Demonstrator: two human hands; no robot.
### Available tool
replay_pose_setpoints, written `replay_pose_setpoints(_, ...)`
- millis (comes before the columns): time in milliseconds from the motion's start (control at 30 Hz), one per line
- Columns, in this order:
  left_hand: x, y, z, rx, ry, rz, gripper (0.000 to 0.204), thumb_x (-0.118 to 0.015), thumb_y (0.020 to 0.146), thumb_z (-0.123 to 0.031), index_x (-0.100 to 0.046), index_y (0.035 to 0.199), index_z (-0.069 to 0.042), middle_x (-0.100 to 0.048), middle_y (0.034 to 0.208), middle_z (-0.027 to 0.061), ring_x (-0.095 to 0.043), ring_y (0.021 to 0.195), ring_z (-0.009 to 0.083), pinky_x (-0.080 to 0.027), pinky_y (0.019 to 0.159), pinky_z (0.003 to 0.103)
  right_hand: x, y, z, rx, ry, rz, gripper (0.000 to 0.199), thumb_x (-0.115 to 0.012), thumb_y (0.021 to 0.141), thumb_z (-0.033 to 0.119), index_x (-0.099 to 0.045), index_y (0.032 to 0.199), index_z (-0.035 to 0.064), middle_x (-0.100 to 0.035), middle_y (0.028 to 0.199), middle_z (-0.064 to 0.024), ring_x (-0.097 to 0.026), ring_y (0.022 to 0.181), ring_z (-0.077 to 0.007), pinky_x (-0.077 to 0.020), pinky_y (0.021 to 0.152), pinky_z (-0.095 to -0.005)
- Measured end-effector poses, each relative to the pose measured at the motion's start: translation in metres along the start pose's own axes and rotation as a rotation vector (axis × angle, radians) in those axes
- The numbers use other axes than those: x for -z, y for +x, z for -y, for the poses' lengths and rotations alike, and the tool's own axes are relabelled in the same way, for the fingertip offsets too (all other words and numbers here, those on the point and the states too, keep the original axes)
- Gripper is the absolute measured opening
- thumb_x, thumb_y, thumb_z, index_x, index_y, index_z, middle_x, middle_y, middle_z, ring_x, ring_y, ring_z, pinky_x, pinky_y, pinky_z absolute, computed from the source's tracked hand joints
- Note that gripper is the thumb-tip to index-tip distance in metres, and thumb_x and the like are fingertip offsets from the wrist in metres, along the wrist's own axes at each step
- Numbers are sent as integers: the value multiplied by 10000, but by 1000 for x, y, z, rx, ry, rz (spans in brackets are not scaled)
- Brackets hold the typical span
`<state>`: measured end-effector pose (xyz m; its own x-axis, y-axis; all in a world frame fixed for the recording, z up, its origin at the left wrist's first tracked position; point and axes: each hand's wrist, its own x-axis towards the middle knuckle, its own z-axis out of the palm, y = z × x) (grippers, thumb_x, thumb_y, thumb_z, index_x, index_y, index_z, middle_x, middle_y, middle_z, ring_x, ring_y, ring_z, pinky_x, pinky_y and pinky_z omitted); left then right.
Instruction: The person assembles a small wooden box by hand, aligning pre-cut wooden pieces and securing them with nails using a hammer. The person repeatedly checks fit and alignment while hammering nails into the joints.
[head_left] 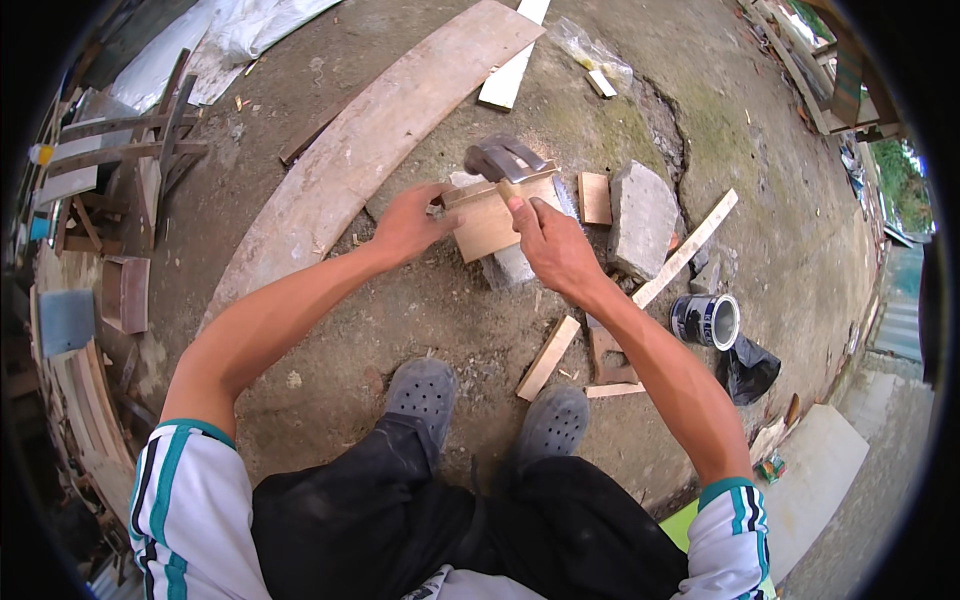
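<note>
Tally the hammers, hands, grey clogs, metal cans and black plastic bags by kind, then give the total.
Hammer: 1
Hands (left hand, right hand): 2
Grey clogs: 2
Metal can: 1
Black plastic bag: 1
Total: 7

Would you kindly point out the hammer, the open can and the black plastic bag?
Hammer (489,160), head view: its metal head.
Open can (689,320), head view: its side wall.
Black plastic bag (748,371), head view: its middle.
</note>
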<state>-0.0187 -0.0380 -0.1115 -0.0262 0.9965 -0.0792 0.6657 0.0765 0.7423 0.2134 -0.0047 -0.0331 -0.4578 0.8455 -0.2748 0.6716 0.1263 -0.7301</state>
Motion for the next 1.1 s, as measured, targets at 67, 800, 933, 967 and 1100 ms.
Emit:
replay_pose_setpoints(67, 1, -3, 4, 62, -65, -5, 462, -760, 859, -279, -673, 1237, -27, -732, 1067, 176, -718, 931, 297, -553, 834, 395, -3, 8, 10, -70, -69, 92, 661, -357, 1060, 527, -586, 926, -78, -627, 783, -355, -629, 795, -530, -469, 760, -560)
replay_pose_setpoints(800, -6, 3, 5, 141, -100, -1, 354, -758, 859, -256, -733, 1113, -10, -752, 1018, 162, -709, 954, 241, -522, 855, 356, 28, 14, -31, -343, 123, -51, 720, -347, 1036, 591, -578, 959, -86, -572, 671, -146, -594, 483, -246, -528, 459, -392)
replay_pose_setpoints(933, -3, 4, 8, 146, -72, 62, 478, -778, 865, -275, -673, 1223, 24, -724, 1138, 193, -698, 1008, 226, -533, 866, 354, 28, 8, -46, -318, 317, -160, 627, -407, 1023, 592, -549, 946, -14, -433, 601, 0, -456, 406, -130, -419, 377, -316)
replay_pose_setpoints(967, -9, 3, 9, 170, -171, -7, 533, -789, 855, -280, -640, 1260, 33, -708, 1169, 198, -697, 1001, 235, -539, 862, 361, 25, 6, -55, -323, 347, -192, 623, -412, 1021, 593, -548, 942, -10, -432, 600, 2, -455, 406, -130, -418, 377, -315)
replay_pose_setpoints(1100, -26, -14, 21, 345, -366, -49, 735, -825, 824, -287, -498, 1374, 76, -629, 1282, 217, -678, 1028, 257, -557, 855, 362, 20, -8, -78, -397, 323, -245, 617, -424, 1016, 602, -543, 938, 1, -430, 599, 5, -452, 405, -131, -411, 378, -315)
